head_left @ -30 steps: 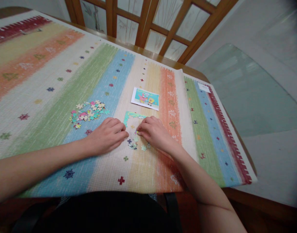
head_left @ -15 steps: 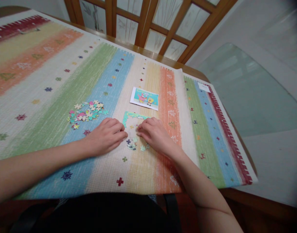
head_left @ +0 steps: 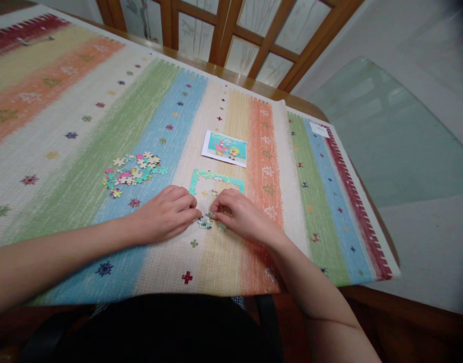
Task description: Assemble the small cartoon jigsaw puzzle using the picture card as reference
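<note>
My left hand [head_left: 169, 214] rests on the striped tablecloth, its fingers closed and their tips at the left edge of a small group of puzzle pieces [head_left: 204, 222]. What those fingertips hold, if anything, is hidden. Opposite it, my right hand [head_left: 237, 212] pinches a small puzzle piece [head_left: 211, 215] between thumb and forefinger, just above that group. Another pale green piece [head_left: 222, 227] lies under the right hand, partly covered. Beyond both hands is a joined strip of turquoise border pieces [head_left: 194, 181], forming a top edge with two short sides. A few loose pieces lie inside it.
A printed cartoon picture [head_left: 226, 147] lies past the joined border. To the left is a heap of mixed puzzle pieces [head_left: 135, 174]. A white slip of paper [head_left: 319, 129] sits at the far right of the tablecloth [head_left: 171, 272]. Wooden-framed glass doors [head_left: 216, 35] stand behind the table.
My right hand has come slightly nearer to me, onto the small group of pieces, uncovering the border's right side. My left hand has shifted slightly right. The view has tilted a little.
</note>
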A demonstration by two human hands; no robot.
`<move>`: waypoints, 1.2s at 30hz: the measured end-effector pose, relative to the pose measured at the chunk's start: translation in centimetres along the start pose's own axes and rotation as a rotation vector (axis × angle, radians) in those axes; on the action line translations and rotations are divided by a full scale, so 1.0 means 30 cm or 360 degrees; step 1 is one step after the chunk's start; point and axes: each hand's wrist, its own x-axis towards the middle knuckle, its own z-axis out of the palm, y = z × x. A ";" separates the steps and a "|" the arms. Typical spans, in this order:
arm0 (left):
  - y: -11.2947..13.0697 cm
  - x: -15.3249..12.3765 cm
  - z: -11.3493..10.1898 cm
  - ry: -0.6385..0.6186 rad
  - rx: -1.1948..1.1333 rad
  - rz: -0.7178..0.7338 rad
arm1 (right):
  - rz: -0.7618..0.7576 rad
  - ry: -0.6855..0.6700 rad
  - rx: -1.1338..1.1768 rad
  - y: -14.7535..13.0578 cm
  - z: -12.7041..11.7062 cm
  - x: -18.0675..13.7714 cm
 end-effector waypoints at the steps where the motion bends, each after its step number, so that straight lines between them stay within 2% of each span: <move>1: 0.002 0.000 0.000 -0.0012 -0.0036 0.0057 | 0.0039 -0.0004 0.0060 -0.006 0.000 0.000; 6: 0.012 -0.002 -0.004 -0.0094 -0.0119 0.0367 | 0.0318 -0.0061 0.0418 -0.020 -0.024 -0.026; 10: 0.016 -0.001 -0.013 -0.0154 -0.0035 0.0431 | 0.0353 -0.0168 0.0550 -0.017 -0.030 -0.055; 22: 0.016 -0.004 -0.003 -0.0144 -0.0171 0.0320 | 0.0355 -0.0109 0.0376 -0.032 0.011 -0.057; 27: 0.015 -0.006 -0.002 -0.0210 -0.0106 0.0339 | 0.0353 -0.0085 0.0135 -0.049 0.016 -0.059; 36: 0.021 -0.003 0.008 -0.0211 -0.0107 0.0329 | 0.0170 0.0005 -0.0092 -0.034 0.042 -0.064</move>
